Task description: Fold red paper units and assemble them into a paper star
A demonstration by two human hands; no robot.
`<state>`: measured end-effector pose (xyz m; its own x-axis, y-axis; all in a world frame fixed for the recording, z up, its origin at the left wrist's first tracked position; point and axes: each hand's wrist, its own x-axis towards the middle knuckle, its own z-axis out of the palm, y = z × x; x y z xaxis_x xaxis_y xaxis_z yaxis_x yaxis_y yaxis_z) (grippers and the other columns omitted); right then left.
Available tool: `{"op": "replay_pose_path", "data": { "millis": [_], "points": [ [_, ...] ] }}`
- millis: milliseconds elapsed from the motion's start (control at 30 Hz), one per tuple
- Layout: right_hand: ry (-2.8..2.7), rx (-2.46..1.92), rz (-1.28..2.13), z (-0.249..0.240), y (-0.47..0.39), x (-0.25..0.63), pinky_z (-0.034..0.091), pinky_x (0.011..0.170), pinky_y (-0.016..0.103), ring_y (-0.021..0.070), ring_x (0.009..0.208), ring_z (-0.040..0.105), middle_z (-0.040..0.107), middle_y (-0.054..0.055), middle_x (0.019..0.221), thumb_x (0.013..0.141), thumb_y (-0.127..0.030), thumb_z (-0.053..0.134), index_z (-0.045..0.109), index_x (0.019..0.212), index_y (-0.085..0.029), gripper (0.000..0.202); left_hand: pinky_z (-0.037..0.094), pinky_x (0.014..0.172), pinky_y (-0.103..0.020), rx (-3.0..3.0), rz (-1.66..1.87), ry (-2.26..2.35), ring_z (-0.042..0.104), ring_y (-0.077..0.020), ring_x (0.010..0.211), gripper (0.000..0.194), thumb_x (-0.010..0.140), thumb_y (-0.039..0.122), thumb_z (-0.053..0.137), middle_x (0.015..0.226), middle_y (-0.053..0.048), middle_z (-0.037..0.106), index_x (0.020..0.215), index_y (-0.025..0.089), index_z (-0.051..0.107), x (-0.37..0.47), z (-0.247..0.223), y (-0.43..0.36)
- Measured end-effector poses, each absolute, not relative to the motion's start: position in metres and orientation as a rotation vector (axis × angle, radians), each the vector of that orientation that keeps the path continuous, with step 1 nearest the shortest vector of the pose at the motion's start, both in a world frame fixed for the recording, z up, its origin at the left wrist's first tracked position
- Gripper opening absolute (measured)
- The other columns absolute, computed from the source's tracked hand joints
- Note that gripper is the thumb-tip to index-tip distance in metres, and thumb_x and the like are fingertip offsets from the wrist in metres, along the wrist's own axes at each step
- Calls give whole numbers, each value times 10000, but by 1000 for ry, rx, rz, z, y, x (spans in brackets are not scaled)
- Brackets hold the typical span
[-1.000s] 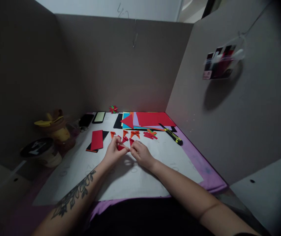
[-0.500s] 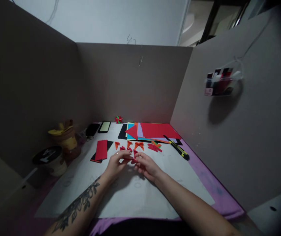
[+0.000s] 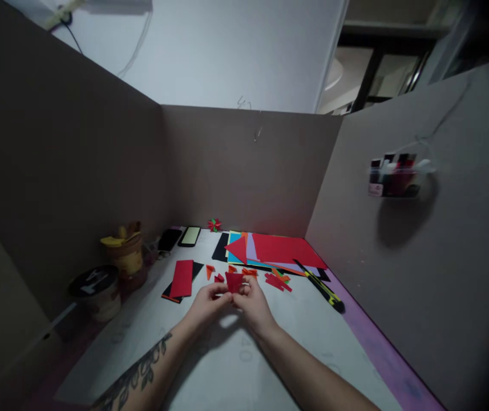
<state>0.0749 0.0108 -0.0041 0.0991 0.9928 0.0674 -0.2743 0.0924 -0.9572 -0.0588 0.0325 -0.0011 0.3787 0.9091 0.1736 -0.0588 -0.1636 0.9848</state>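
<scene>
Between my hands is a small folded red paper triangle (image 3: 234, 281), its wide edge up and its point down. My left hand (image 3: 210, 301) pinches it from the left with thumb and fingers. From the right, my right hand (image 3: 253, 299) grips its lower part the same way. Just beyond my fingers lie small folded pieces: an orange one (image 3: 210, 272), a red one (image 3: 219, 278) and more orange ones (image 3: 249, 272), partly hidden. Red paper strips (image 3: 278, 282) with some orange and green lie to the right of my right hand.
Red card rectangles (image 3: 182, 278) over black ones lie left. Coloured sheets (image 3: 285, 249) are stacked at the back. A yellow-black cutter (image 3: 321, 287) lies right. A phone (image 3: 189, 236), a paper star (image 3: 214, 225), a pot (image 3: 124, 254) and a lidded tub (image 3: 98, 297) stand around. Grey panels enclose three sides.
The red paper has been raised and turned, so its flat triangular face shows. My hands have drawn closer around its lower point. The view has tilted upward.
</scene>
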Motion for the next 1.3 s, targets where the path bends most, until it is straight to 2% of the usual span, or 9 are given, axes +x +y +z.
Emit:
{"op": "replay_pose_path", "data": {
  "millis": [100, 333, 467, 567, 733, 867, 967, 1100, 1300],
  "points": [
    [-1031, -1003, 1111, -9, 22, 63, 369, 483, 213, 112, 497, 505, 506, -77, 555, 545, -115, 586, 465, 877, -206, 365, 458, 576, -271, 1421, 1157, 926, 594, -164, 595, 310, 645, 422, 716, 613, -51, 643, 647, 120, 650, -63, -2, 37],
    [-980, -913, 1147, -20, 39, 56, 337, 490, 218, 84, 483, 436, 496, -58, 565, 630, -216, 599, 547, 767, -173, 152, 343, 439, -210, 1267, 1101, 1078, 502, -102, 458, 394, 581, 435, 754, 581, -26, 621, 769, 97, 680, -66, -1, 41],
    [-943, -945, 1169, -17, 40, 62, 360, 503, 232, 89, 499, 454, 561, -26, 606, 620, -246, 630, 609, 750, -155, 160, 368, 440, -210, 1293, 1127, 1055, 534, -115, 488, 403, 551, 418, 772, 619, -34, 635, 775, 102, 660, -65, 1, 40],
    [-1007, -976, 1100, -18, 37, 70, 349, 490, 224, 87, 483, 440, 538, -44, 553, 625, -217, 600, 615, 731, -158, 123, 380, 450, -194, 1248, 1173, 1006, 565, -115, 535, 360, 591, 389, 743, 676, -38, 652, 807, 123, 634, -66, 3, 42],
    [-1170, -1015, 1043, -25, 35, 78, 359, 494, 217, 93, 514, 451, 547, -37, 598, 665, -211, 564, 616, 769, -165, 125, 390, 457, -189, 1240, 1032, 1036, 525, -87, 473, 237, 577, 267, 717, 588, -11, 614, 720, 119, 599, -68, 4, 43],
    [-1092, -946, 972, -28, 36, 77, 376, 485, 209, 96, 533, 455, 524, -51, 634, 667, -233, 618, 564, 794, -197, 143, 312, 417, -155, 1227, 1083, 1065, 449, -52, 393, 201, 546, 174, 688, 477, 44, 545, 664, 145, 528, -68, 6, 41],
    [-1169, -926, 1010, -27, 33, 77, 413, 538, 226, 111, 579, 499, 562, -26, 648, 674, -215, 608, 598, 728, -187, 62, 340, 442, -158, 1196, 1173, 1080, 493, -68, 428, 192, 566, 173, 667, 495, 39, 574, 699, 155, 530, -70, 7, 40],
    [-1266, -957, 983, -25, 25, 81, 460, 634, 267, 137, 657, 561, 637, 15, 759, 706, -187, 538, 670, 801, -187, 163, 424, 524, -196, 1167, 1147, 1070, 609, -126, 580, 215, 596, 220, 668, 621, -17, 649, 785, 130, 618, -73, 8, 40],
    [-1394, -890, 842, -25, 22, 86, 479, 782, 326, 185, 841, 603, 658, 40, 892, 710, -161, 554, 661, 849, -199, 179, 464, 584, -227, 1235, 1121, 1021, 616, -131, 604, 231, 627, 236, 679, 650, -34, 665, 822, 111, 675, -75, 8, 35]
  ]
}}
